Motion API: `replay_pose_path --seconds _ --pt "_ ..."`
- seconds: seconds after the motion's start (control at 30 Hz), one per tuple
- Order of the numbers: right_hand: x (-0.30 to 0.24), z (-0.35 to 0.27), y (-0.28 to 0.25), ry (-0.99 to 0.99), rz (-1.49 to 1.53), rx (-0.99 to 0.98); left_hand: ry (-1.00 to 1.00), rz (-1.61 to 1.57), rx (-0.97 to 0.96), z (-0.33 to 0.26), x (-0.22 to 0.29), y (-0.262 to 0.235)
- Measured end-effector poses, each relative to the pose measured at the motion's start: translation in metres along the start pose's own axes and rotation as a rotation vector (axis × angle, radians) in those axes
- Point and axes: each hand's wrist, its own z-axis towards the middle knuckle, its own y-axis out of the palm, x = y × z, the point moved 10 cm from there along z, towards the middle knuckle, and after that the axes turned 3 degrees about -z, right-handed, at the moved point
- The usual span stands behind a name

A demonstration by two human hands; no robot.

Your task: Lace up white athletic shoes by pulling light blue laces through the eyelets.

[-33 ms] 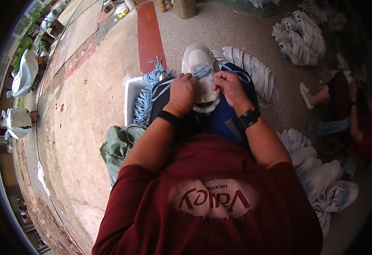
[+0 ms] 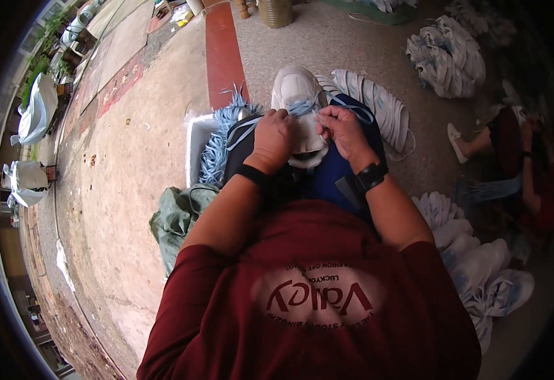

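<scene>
A whitish sneaker (image 2: 294,83) rests across my lap, toe pointing away, its opening toward me. A light blue shoelace (image 2: 301,106) crosses the front of it, with loose lengths running out to both sides. My left hand (image 2: 273,138) is closed at the shoe's left edge, and lace trails from it over the dark cloth on my left leg. On the other edge, my right hand (image 2: 345,131) pinches with thumb and forefinger at the eyelet side; the lace loops behind its knuckles. The exact grip of the left fingertips is hidden by the hand's back.
To my left stands a white foam box (image 2: 194,142) full of blue laces (image 2: 215,154), beside a green cloth bag (image 2: 179,215). Rows of shoe uppers (image 2: 375,104) lie at right, with bundles (image 2: 446,58) beyond and more shoes (image 2: 479,263) near my right elbow. Another person (image 2: 523,152) sits far right.
</scene>
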Motion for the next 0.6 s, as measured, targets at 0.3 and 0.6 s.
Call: replay_pose_path --seconds 0.3,0.6 --pt "-0.002 -0.003 0.002 -0.010 0.021 -0.009 -0.076 0.124 -0.300 0.011 -0.010 0.028" --pt "0.005 -0.005 -0.005 0.041 0.105 0.044 -0.080 0.092 -0.262 0.004 -0.007 0.027"
